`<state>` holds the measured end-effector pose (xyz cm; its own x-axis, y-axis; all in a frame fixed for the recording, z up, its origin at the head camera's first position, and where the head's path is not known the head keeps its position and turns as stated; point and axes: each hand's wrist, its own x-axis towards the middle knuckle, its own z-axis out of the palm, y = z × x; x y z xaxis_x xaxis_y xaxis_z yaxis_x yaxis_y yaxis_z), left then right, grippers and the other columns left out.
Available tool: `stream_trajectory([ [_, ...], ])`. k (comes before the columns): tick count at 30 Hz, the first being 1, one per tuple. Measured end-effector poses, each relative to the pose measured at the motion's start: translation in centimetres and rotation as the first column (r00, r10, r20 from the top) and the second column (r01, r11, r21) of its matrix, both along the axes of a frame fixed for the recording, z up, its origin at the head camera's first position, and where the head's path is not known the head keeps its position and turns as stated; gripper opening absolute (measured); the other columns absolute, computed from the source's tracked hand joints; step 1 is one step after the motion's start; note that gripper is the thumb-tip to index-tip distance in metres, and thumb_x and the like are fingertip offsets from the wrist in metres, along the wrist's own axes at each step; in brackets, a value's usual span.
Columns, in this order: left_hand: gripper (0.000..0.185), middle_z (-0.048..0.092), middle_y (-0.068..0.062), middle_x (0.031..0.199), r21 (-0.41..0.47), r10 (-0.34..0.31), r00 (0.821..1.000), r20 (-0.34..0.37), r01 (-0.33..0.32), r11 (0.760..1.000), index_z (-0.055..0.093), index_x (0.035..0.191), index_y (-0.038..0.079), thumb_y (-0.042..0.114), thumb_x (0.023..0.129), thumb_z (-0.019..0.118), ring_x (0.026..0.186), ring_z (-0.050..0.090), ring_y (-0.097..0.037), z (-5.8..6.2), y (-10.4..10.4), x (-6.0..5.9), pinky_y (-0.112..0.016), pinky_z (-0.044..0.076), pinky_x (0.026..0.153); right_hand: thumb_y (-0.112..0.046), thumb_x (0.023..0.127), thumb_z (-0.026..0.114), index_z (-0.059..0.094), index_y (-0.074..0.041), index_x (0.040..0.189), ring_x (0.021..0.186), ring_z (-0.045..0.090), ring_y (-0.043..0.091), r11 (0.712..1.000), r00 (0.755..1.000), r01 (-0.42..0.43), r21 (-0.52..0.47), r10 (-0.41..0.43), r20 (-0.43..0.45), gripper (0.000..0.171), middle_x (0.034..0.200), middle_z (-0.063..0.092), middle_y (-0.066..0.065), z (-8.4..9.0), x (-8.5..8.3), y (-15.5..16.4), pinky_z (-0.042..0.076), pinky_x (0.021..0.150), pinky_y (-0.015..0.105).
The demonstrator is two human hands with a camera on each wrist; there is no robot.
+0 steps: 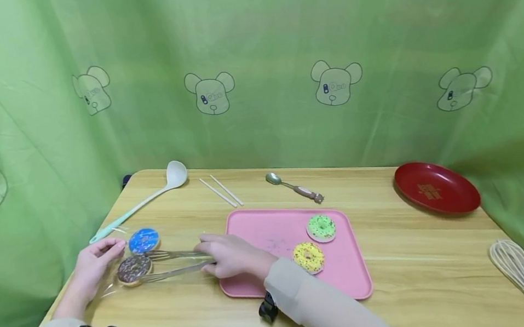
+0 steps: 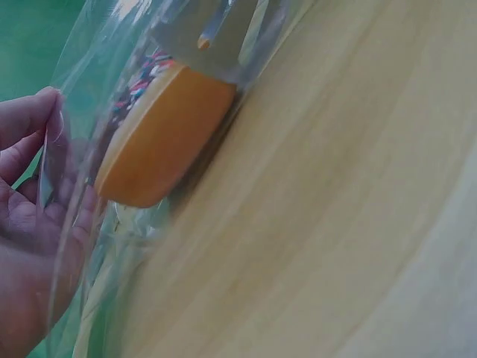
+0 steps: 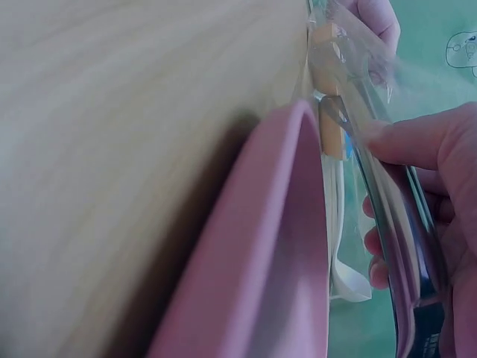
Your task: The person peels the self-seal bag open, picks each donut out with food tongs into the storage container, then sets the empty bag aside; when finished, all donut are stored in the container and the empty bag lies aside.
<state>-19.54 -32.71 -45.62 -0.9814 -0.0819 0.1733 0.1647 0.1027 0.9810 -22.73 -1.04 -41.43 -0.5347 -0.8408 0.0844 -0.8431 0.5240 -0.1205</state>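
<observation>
My left hand pinches the edge of a clear plastic bag between thumb and fingers. A chocolate doughnut with sprinkles and a blue doughnut lie side by side at the bag; the chocolate one shows through the film in the left wrist view. My right hand grips metal tongs above the tray's left side. Their slotted ends reach either side of the chocolate doughnut, but whether they squeeze it I cannot tell. On the pink tray sit a green doughnut and a yellow doughnut.
Behind the bag lies a white ladle with a mint handle. Two white sticks and a spoon lie behind the tray. A red plate and a whisk are at the right. Green curtains surround the table.
</observation>
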Motion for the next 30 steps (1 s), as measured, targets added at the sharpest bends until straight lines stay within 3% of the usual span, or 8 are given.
stream_trajectory([
  [5, 0.013, 0.065, 0.009, 0.089, -0.072, 0.019, 1.0, 0.022, -0.017, 0.997, 0.066, 0.101, 0.007, 0.013, 0.09, 0.062, 0.081, 0.061, -0.004, 0.2, -0.1, 0.2, -0.015, 0.05, 0.074, -0.029, 0.085, 0.066, 0.058, -0.012, 0.122, 0.086, 0.053, 0.007, 1.0, 1.0, -0.003, -0.018, 0.003, -0.007, 0.042, 0.105, 0.053, -0.002, 0.0, 0.0, 0.9, 0.049, 0.078, 0.02],
  [11, 0.01, 0.066, 0.006, 0.089, -0.032, 0.009, 1.0, 0.01, -0.009, 0.999, 0.067, 0.098, 0.011, 0.01, 0.09, 0.062, 0.079, 0.061, -0.006, 0.0, -0.2, 0.0, -0.016, 0.05, 0.073, -0.026, 0.084, 0.066, 0.058, -0.01, 0.122, 0.074, 0.047, 0.004, 0.999, 0.999, 0.008, -0.031, -0.007, 0.031, 0.042, 0.097, 0.05, -0.005, 0.2, 0.2, 1.9, 0.045, 0.068, 0.016],
  [16, 0.01, 0.067, 0.005, 0.088, 0.018, -0.006, 1.0, -0.001, 0.006, 1.0, 0.067, 0.097, 0.009, 0.008, 0.089, 0.062, 0.077, 0.061, -0.005, -0.3, -0.4, 0.1, -0.016, 0.051, 0.071, -0.027, 0.084, 0.066, 0.058, -0.009, 0.121, 0.077, 0.049, 0.003, 0.998, 1.0, 0.012, -0.067, -0.01, 0.029, 0.042, 0.097, 0.051, -0.005, -0.1, 0.3, 3.3, 0.046, 0.071, 0.016],
  [22, 0.014, 0.067, 0.005, 0.088, -0.027, 0.001, 1.0, 0.003, -0.001, 1.0, 0.066, 0.102, 0.004, 0.009, 0.09, 0.061, 0.077, 0.06, -0.006, -0.5, -0.5, 0.2, -0.015, 0.05, 0.071, -0.024, 0.085, 0.064, 0.059, -0.011, 0.118, 0.079, 0.047, 0.004, 0.991, 1.0, -0.014, -0.136, 0.016, 0.01, 0.035, 0.093, 0.054, -0.003, -0.5, 0.6, 4.9, 0.046, 0.073, 0.016],
  [30, 0.016, 0.067, 0.006, 0.089, -0.061, 0.013, 1.0, 0.011, -0.013, 0.998, 0.065, 0.103, 0.004, 0.015, 0.09, 0.063, 0.079, 0.06, -0.004, -0.3, -0.3, 0.0, -0.015, 0.05, 0.072, -0.022, 0.085, 0.064, 0.06, -0.013, 0.121, 0.069, 0.042, 0.003, 0.986, 1.0, 0.011, -0.164, -0.015, -0.024, 0.038, 0.083, 0.046, -0.007, -0.1, 0.9, 6.8, 0.04, 0.061, 0.013],
])
